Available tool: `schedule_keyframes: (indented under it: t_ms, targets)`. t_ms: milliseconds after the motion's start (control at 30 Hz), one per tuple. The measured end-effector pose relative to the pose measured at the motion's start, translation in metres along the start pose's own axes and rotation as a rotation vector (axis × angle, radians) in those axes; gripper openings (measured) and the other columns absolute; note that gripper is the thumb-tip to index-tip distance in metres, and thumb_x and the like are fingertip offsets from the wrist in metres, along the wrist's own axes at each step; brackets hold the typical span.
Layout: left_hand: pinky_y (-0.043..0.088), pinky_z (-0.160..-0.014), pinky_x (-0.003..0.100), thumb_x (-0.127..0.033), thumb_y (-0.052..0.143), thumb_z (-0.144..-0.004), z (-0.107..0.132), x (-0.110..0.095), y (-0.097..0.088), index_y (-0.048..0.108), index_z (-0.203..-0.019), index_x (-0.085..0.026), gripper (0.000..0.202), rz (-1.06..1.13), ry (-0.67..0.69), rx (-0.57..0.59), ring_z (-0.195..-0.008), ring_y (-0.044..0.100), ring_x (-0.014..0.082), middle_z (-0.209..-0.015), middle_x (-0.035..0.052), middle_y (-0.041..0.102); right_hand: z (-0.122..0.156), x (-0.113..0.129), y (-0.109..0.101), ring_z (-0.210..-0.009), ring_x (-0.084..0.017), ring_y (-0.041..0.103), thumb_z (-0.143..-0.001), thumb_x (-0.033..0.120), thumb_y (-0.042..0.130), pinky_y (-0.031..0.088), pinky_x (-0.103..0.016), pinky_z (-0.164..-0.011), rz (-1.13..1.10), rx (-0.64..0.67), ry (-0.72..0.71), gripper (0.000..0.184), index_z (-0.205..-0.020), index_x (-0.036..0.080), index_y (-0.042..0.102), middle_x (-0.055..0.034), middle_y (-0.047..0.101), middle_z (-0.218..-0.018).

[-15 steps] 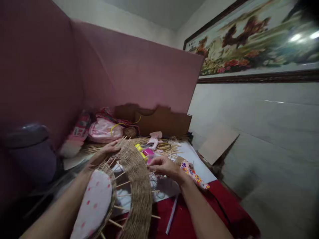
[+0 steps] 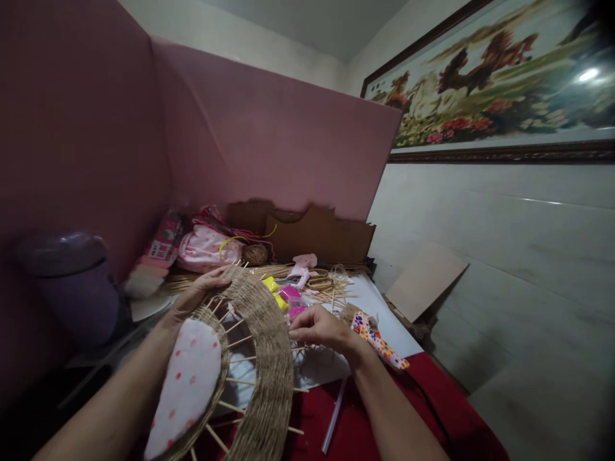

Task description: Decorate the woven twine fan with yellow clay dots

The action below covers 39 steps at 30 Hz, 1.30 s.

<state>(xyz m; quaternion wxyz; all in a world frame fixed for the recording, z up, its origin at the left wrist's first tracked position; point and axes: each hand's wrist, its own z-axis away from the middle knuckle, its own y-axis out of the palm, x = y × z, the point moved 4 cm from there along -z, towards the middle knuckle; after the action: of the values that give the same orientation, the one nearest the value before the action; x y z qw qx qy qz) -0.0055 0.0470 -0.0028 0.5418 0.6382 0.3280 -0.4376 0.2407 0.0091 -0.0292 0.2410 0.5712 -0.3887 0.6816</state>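
Note:
A round woven piece of jute twine (image 2: pixel 262 358) wound over thin wooden skewers stands tilted before me, with a white polka-dot fabric centre (image 2: pixel 185 384). My left hand (image 2: pixel 199 291) grips its far rim, fingers curled over the twine band. My right hand (image 2: pixel 319 328) is pinched closed at the piece's right edge, beside the protruding skewer tips; what it pinches is too small to make out. A flowery patterned strip (image 2: pixel 377 340) lies just right of that wrist.
Behind lie loose skewers (image 2: pixel 331 291), a twine ball (image 2: pixel 254 254), pink and yellow items (image 2: pixel 286 296), a pink bag (image 2: pixel 206 246) and brown cardboard (image 2: pixel 317 234). A purple lidded bin (image 2: pixel 72 282) stands left. Pink panels wall the back; red cloth (image 2: pixel 423 410) covers the near table.
The view has shifted slightly. My right hand has drawn a little lower and closer to the rim; my left hand keeps its grip on the far edge.

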Motion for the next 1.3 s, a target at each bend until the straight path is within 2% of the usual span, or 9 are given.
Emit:
schedule_keyframes:
  t_ms: [167, 333, 433, 600, 700, 767, 967, 1167, 1300]
  targets:
    - [0.056, -0.060, 0.026, -0.006, 0.063, -0.064, -0.003, 0.001, -0.003, 0.059, -0.113, -0.011, 0.049, -0.014, 0.005, 0.006, -0.069, 0.068, 0.0204, -0.089, 0.0091, 0.071, -0.002, 0.005, -0.001, -0.046, -0.006, 0.043, -0.071, 0.037, 0.067, 0.031, -0.019, -0.046, 0.049, -0.076, -0.121, 0.026, -0.062, 0.012, 0.065, 0.0027, 0.054, -0.051]
    - [0.055, -0.061, 0.024, -0.006, 0.064, -0.062, -0.006, 0.001, -0.011, 0.064, -0.100, -0.012, 0.039, -0.016, 0.021, -0.039, -0.067, 0.067, 0.0180, -0.086, 0.0076, 0.072, -0.001, 0.013, -0.005, -0.054, -0.009, 0.050, -0.071, 0.022, 0.066, 0.036, -0.021, -0.052, 0.303, -0.301, -0.298, 0.009, -0.067, 0.015, 0.070, 0.0007, 0.061, -0.057]
    - [0.056, -0.061, 0.024, -0.006, 0.064, -0.062, -0.007, 0.001, -0.013, 0.064, -0.098, -0.012, 0.036, -0.031, 0.026, -0.055, -0.066, 0.067, 0.0176, -0.084, 0.0074, 0.072, 0.001, 0.017, -0.004, -0.062, -0.012, 0.056, -0.069, 0.017, 0.067, 0.040, -0.022, -0.059, 0.413, -0.366, -0.393, 0.005, -0.069, 0.016, 0.072, -0.0016, 0.067, -0.065]
    - [0.056, -0.063, 0.025, -0.006, 0.064, -0.063, -0.005, 0.001, -0.010, 0.063, -0.100, -0.013, 0.037, -0.007, 0.044, -0.066, -0.067, 0.067, 0.0177, -0.085, 0.0068, 0.072, -0.003, 0.009, -0.003, -0.058, -0.012, 0.058, -0.072, 0.019, 0.065, 0.040, -0.021, -0.054, 0.362, -0.364, -0.333, 0.010, -0.072, 0.016, 0.074, -0.0027, 0.068, -0.062]
    - [0.056, -0.060, 0.024, -0.006, 0.063, -0.064, -0.005, 0.001, -0.010, 0.062, -0.101, -0.013, 0.038, -0.015, 0.057, -0.089, -0.064, 0.067, 0.0171, -0.082, 0.0061, 0.071, -0.007, 0.003, -0.003, -0.053, -0.012, 0.057, -0.071, 0.020, 0.064, 0.042, -0.021, -0.050, 0.220, -0.343, -0.273, 0.012, -0.074, 0.015, 0.075, -0.0022, 0.067, -0.059]
    - [0.055, -0.056, 0.023, -0.007, 0.063, -0.064, -0.006, 0.001, -0.013, 0.062, -0.104, -0.013, 0.040, -0.018, 0.075, -0.098, -0.061, 0.066, 0.0159, -0.081, 0.0053, 0.071, -0.006, 0.004, -0.003, -0.053, -0.012, 0.058, -0.071, 0.021, 0.064, 0.043, -0.021, -0.050, 0.205, -0.356, -0.278, 0.014, -0.076, 0.014, 0.075, -0.0025, 0.068, -0.060]
    - [0.050, -0.043, 0.020, -0.010, 0.062, -0.069, -0.005, 0.002, -0.016, 0.056, -0.115, -0.017, 0.047, -0.008, 0.097, -0.042, -0.051, 0.062, 0.0122, -0.086, 0.0044, 0.070, 0.006, 0.023, -0.002, -0.056, -0.012, 0.060, -0.077, 0.015, 0.055, 0.044, -0.021, -0.055, 0.496, -0.459, -0.415, 0.020, -0.084, 0.016, 0.074, -0.0036, 0.071, -0.068]
    - [0.055, -0.049, 0.024, -0.010, 0.062, -0.069, 0.005, -0.004, -0.005, 0.056, -0.115, -0.017, 0.046, 0.031, 0.106, -0.046, -0.061, 0.066, 0.0167, -0.087, 0.0056, 0.070, 0.009, 0.026, -0.004, -0.062, -0.014, 0.064, -0.073, 0.008, 0.049, 0.045, -0.022, -0.057, 0.637, -0.499, -0.433, 0.034, -0.094, 0.019, 0.073, -0.0034, 0.073, -0.073]
    - [0.053, -0.046, 0.023, -0.010, 0.062, -0.070, 0.006, -0.005, 0.001, 0.056, -0.117, -0.018, 0.048, 0.020, 0.114, -0.054, -0.060, 0.066, 0.0171, -0.086, 0.0047, 0.070, 0.010, 0.027, -0.004, -0.067, -0.015, 0.065, -0.072, 0.008, 0.048, 0.047, -0.023, -0.062, 0.646, -0.483, -0.404, 0.038, -0.095, 0.023, 0.073, -0.0025, 0.074, -0.081]
